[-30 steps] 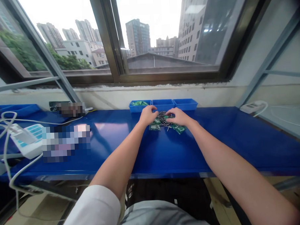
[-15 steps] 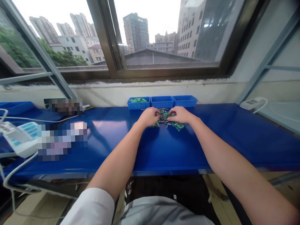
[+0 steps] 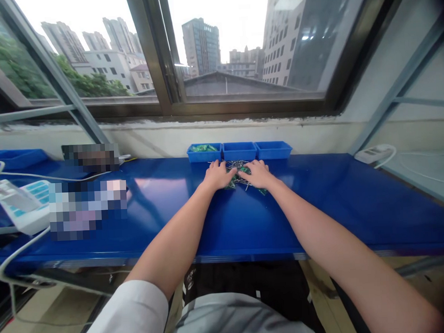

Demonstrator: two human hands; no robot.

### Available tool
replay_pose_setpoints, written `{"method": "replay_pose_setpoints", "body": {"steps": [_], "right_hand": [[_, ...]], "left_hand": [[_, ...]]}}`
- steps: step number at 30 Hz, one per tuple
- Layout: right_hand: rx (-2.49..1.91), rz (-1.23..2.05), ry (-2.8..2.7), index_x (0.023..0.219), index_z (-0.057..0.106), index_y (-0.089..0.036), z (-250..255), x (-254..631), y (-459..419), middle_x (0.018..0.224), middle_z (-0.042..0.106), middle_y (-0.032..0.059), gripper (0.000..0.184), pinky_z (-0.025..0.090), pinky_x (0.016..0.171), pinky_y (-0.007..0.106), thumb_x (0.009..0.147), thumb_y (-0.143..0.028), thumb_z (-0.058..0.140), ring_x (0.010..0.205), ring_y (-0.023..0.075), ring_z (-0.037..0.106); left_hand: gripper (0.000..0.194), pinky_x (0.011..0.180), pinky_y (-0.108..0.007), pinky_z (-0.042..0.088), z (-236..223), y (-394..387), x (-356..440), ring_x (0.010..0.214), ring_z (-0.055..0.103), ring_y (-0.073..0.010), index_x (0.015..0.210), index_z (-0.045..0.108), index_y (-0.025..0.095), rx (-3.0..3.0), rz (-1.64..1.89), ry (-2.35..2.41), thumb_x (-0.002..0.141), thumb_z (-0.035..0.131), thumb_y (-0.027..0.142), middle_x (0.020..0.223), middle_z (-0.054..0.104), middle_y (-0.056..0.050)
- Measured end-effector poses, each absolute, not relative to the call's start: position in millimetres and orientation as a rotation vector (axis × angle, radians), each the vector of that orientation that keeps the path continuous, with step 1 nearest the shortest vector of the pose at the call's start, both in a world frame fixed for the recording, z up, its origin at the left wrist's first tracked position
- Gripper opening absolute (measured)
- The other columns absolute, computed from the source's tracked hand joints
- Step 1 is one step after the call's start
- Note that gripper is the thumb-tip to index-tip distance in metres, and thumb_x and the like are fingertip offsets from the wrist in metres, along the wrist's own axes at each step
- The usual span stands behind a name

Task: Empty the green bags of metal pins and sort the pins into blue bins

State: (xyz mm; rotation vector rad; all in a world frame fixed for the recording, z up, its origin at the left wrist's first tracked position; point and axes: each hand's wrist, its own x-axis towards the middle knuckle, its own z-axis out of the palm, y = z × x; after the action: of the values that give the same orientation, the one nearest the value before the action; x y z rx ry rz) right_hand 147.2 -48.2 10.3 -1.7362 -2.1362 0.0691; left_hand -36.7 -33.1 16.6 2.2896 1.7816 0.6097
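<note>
Over small metal parts (image 3: 238, 164), left hand (image 3: 216, 176) and right hand (image 3: 259, 174) lie palm-down (both spread).

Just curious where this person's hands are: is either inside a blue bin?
No, the left hand and right hand are at the pile of small pieces on the table, in front of the blue bins.

There are two hands (image 3: 218, 176) (image 3: 259, 174), one heap of small parts (image 3: 238, 165) and three bins (image 3: 239, 153) behind it.
</note>
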Motion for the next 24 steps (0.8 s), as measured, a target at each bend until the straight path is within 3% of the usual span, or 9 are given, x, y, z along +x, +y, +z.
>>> {"method": "replay_pose_setpoints", "body": {"steps": [8, 11, 18, 24], "right_hand": [[-1.667, -0.018, -1.870, 0.102, 0.063, -0.020, 17, 133, -46, 0.110, 0.059, 0.0113, 0.040, 0.037, 0.093, 0.044, 0.087, -0.049, 0.040, 0.108, 0.0288, 0.046], [-1.745, -0.100, -1.813, 0.100, 0.062, -0.018, 29, 140, -50, 0.107, 0.060, 0.0130, 0.034, 0.039, 0.090, 0.044, 0.082, -0.044, 0.048, 0.107, 0.0303, 0.049], [-2.044, 0.196, -1.994, 0.109, 0.060, -0.016, 40, 155, -54, 0.112, 0.059, 0.0188, 0.060, 0.047, 0.074, 0.041, 0.058, -0.047, 0.068, 0.098, 0.0350, 0.058], [-1.975, 0.127, -2.097, 0.111, 0.059, -0.015, 33, 147, -54, 0.106, 0.063, 0.0183, 0.058, 0.048, 0.072, 0.036, 0.058, -0.036, 0.068, 0.096, 0.0326, 0.060]], "left_hand": [[0.077, 0.108, -0.043, 0.027, 9, -32, -29, 0.136, 0.031, -0.0338, 0.132, 0.044, 0.009, 2.276, 0.561, 1.706, 0.084, 0.028, 0.067, 0.144, 0.036, -0.024], [0.072, 0.106, -0.045, 0.028, 11, -35, -29, 0.134, 0.034, -0.0349, 0.131, 0.045, 0.011, 2.303, 0.531, 1.758, 0.084, 0.031, 0.064, 0.142, 0.039, -0.024], [0.066, 0.101, -0.048, 0.034, 17, -40, -28, 0.127, 0.041, -0.0377, 0.124, 0.051, 0.012, 2.322, 0.534, 1.819, 0.083, 0.036, 0.062, 0.137, 0.045, -0.023], [0.066, 0.101, -0.050, 0.033, 17, -41, -25, 0.127, 0.040, -0.0387, 0.126, 0.050, 0.011, 2.363, 0.584, 1.794, 0.084, 0.036, 0.060, 0.137, 0.043, -0.024]]}}
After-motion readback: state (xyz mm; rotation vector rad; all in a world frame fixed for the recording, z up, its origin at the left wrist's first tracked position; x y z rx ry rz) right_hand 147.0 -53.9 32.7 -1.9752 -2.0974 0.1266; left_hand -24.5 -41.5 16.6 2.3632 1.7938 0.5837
